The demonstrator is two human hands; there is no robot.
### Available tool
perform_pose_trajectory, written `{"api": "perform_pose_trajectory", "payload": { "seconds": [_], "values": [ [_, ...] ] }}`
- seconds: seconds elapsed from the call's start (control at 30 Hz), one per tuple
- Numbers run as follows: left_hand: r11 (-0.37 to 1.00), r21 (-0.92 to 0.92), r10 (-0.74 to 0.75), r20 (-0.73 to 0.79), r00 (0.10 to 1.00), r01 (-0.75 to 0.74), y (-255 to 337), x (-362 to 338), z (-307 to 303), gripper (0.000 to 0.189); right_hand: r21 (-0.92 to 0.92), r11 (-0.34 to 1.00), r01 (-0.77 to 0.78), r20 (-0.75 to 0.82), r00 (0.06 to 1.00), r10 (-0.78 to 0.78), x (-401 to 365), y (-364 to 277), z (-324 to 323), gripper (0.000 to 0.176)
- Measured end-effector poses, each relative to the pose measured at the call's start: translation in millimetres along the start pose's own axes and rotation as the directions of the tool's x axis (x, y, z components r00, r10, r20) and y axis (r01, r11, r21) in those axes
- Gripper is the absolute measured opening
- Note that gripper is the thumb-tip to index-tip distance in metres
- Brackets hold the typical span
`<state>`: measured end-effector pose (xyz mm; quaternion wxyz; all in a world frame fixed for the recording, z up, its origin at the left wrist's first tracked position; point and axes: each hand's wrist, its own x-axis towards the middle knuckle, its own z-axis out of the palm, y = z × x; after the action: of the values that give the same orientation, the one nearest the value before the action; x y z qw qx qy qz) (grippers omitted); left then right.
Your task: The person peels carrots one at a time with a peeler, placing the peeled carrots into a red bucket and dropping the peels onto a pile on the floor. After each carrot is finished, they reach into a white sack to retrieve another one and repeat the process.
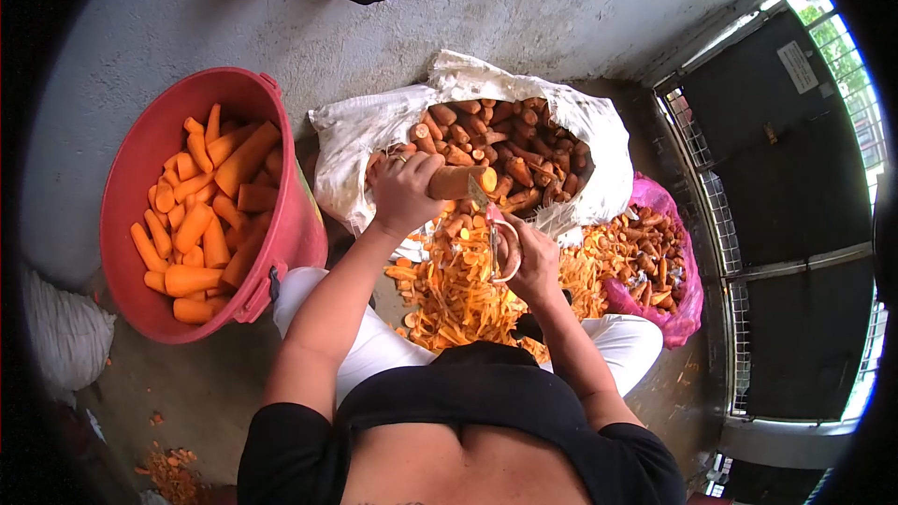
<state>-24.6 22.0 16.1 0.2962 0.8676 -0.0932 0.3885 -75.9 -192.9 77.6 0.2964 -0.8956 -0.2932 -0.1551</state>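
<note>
My left hand (pixel 407 194) is wrapped round a thick orange carrot (pixel 456 182), its pale cut end pointing right. Closed on a small knife (pixel 492 213), my right hand (pixel 529 264) has the short metal blade right at that cut end. Both hands are over a heap of orange peelings (pixel 458 292) between my knees. Just beyond them, a white woven sack (pixel 599 122) lies open and full of unpeeled, soil-stained carrots (pixel 524 136).
A red tub (pixel 122 224) of peeled carrots (pixel 196 224) stands on the left. To the right sits a pink mesh bag (pixel 687 304) with carrot pieces. A white sack (pixel 65 327) leans at far left. A wall rises behind; a dark metal gate (pixel 776 159) is at right.
</note>
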Motion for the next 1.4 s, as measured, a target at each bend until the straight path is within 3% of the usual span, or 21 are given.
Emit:
{"api": "perform_pose_trajectory", "payload": {
  "seconds": [0.53,0.57,0.6,0.67,0.7,0.77,0.87,0.9,0.93,1.1,1.4],
  "values": [
    [0.999,-0.038,-0.016,0.104,0.994,0.020,12,0,-6,0.034,0.064,0.983,-0.169,0.021,0.986,0.168,-4,12,0,0.025],
    [0.999,-0.045,-0.015,0.121,0.993,0.021,13,0,-8,0.036,0.117,0.952,-0.283,0.046,0.959,0.280,-17,44,13,0.027],
    [0.997,-0.071,-0.029,0.085,0.996,0.035,17,0,-10,0.036,0.073,0.651,-0.755,0.252,0.646,0.721,-1,49,4,0.033],
    [0.992,-0.117,-0.047,0.003,0.999,0.047,24,5,-19,0.036,0.151,0.829,-0.538,0.049,0.842,0.538,-50,141,28,0.039],
    [0.993,-0.120,-0.029,-0.037,0.999,0.024,22,5,-19,0.039,0.183,0.843,-0.506,-0.017,0.856,0.517,-58,146,31,0.042],
    [0.989,-0.122,-0.086,-0.016,0.996,0.084,18,6,-17,0.034,0.250,0.706,-0.663,0.058,0.738,0.672,-72,126,22,0.045],
    [0.988,-0.119,-0.094,0.020,0.995,0.095,21,6,-12,0.031,0.259,0.748,-0.612,0.052,0.782,0.622,-63,80,11,0.041],
    [0.990,-0.113,-0.081,0.022,0.996,0.083,22,5,-11,0.031,0.363,0.787,-0.499,-0.013,0.842,0.539,-66,82,20,0.037],
    [0.992,-0.105,-0.071,0.023,0.997,0.073,22,5,-9,0.032,0.266,0.872,-0.411,-0.029,0.901,0.433,-57,66,12,0.031],
    [0.998,-0.063,-0.028,0.034,0.999,0.030,23,2,-6,0.034,0.236,0.950,-0.204,0.053,0.979,0.197,-14,-2,-25,0.030],
    [1.000,-0.002,-0.022,0.096,0.995,0.022,17,-3,-1,0.037,0.167,0.965,-0.200,0.097,0.978,0.186,-6,-1,-13,0.026]
  ]
}}
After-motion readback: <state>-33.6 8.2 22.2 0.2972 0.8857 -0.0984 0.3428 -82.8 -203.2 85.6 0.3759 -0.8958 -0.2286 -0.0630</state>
